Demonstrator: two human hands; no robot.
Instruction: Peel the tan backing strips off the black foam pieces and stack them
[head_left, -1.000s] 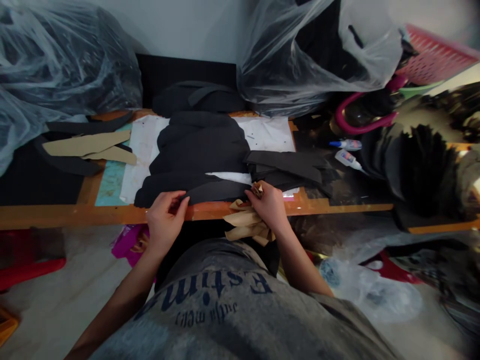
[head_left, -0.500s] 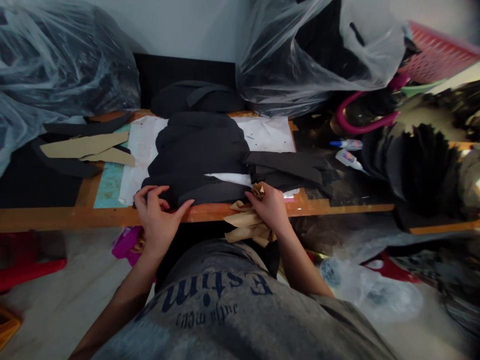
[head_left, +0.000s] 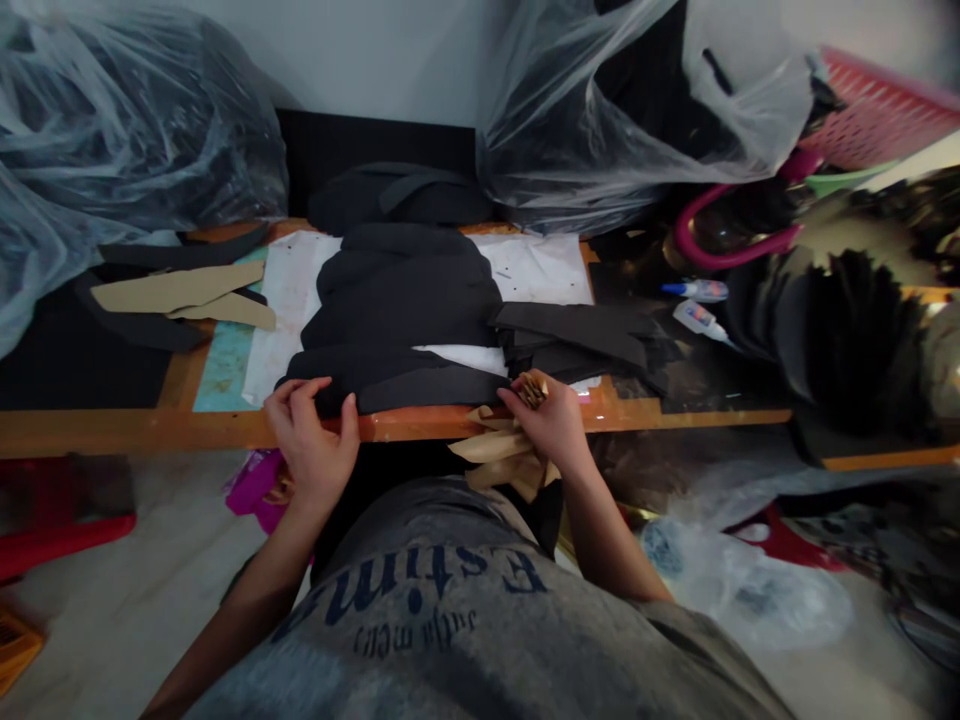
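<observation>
Black cut panel (head_left: 427, 388), where is it lying?

Along the near side of a stack of black pieces (head_left: 405, 300), on a white paper sheet (head_left: 536, 270), close to the orange table edge (head_left: 150, 432).

And the left hand (head_left: 311, 450)?

A narrow pinch. Thumb and fingers close on the panel's near left end, though I can't tell whether they're lifting or pressing it.

Right hand (head_left: 547, 420)?

Closed tightly around crumpled brown paper (head_left: 495, 447), which hangs over the table edge in front of the person's grey shirt (head_left: 442, 590). That hand sits just beside the panel's right end.

Which step would you call this?

My read is hand-settling the panel's edge, with the paper gathered to one side.

What does the next move call for?

I'd judge that the panel's left end needs a steady hold, as it seems to rest loosely on the stack, and its edge needs lining up with the pieces behind it.
</observation>
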